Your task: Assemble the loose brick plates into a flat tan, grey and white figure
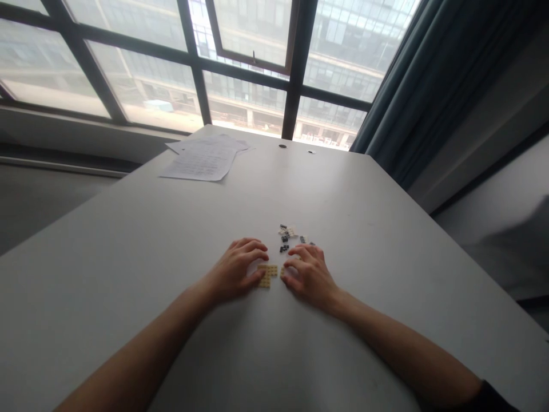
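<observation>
Tan studded building bricks [266, 280] lie together on the table between my hands. My left hand [241, 266] is curled around their left side, with the thumb on their edge and the fingers just beyond them. To the right, a smaller tan brick [282, 272] sits between the thumb and finger of my right hand [309, 273], a narrow gap away from the others. The right fingers hide part of that brick. Just past my hands is a loose group of small black pieces [284, 249] and white pieces [292, 232].
The white table [343, 200] runs away toward a large window [249, 86]. Printed papers [201, 160] lie at its far left. Two small round fittings, one dark [282, 146], are near the far edge. A dark blue curtain [412, 103] hangs at the right.
</observation>
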{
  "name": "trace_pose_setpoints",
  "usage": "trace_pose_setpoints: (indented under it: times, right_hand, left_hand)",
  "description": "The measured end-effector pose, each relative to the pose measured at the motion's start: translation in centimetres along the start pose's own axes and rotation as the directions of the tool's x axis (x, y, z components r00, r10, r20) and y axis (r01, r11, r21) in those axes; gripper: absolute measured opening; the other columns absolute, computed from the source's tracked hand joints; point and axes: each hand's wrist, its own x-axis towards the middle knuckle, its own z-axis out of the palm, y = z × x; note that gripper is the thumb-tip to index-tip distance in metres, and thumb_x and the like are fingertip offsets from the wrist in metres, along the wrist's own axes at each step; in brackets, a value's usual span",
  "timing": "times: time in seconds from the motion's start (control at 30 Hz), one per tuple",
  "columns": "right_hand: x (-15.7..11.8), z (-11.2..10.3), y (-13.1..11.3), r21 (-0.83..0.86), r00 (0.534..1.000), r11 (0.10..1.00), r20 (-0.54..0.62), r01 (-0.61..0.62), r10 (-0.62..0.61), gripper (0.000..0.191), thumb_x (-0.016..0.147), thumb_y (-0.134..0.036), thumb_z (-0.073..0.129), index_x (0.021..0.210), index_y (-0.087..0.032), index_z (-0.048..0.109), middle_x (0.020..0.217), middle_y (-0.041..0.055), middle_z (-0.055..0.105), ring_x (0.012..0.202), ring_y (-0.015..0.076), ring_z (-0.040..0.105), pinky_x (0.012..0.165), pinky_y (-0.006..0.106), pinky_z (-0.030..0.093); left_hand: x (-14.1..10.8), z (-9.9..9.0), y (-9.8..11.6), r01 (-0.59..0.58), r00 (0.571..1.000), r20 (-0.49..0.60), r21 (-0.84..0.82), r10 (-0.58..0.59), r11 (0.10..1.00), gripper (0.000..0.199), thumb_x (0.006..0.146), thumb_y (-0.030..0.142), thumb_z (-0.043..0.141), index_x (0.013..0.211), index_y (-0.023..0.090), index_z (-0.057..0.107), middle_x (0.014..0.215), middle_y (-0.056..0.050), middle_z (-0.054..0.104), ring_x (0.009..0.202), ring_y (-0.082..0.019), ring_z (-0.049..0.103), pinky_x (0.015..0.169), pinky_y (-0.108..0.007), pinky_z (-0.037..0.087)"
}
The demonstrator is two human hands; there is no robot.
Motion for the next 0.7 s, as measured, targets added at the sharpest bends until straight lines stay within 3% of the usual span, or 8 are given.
trace_pose_setpoints:
  times: [0.7]
  right_hand:
    - [0.59, 0.63, -0.15, 0.031, 0.999, 0.999, 0.007, 0.033, -0.033, 0.014, 0.081, -0.029, 0.063, 0.094, -0.024, 0.067, 0.116, 0.0049, 0.060, 0.116, 0.0251, 0.044, 0.102, 0.046, 0.027]
  left_hand:
    - [-0.15, 0.40, -0.34, 0.016, 0.999, -0.035, -0.030, -0.017, 0.999, 0.016, 0.079, 0.026, 0.054, 0.090, 0.023, 0.065, 0.109, -0.004, 0.064, 0.111, -0.024, 0.051, 0.099, -0.041, 0.037]
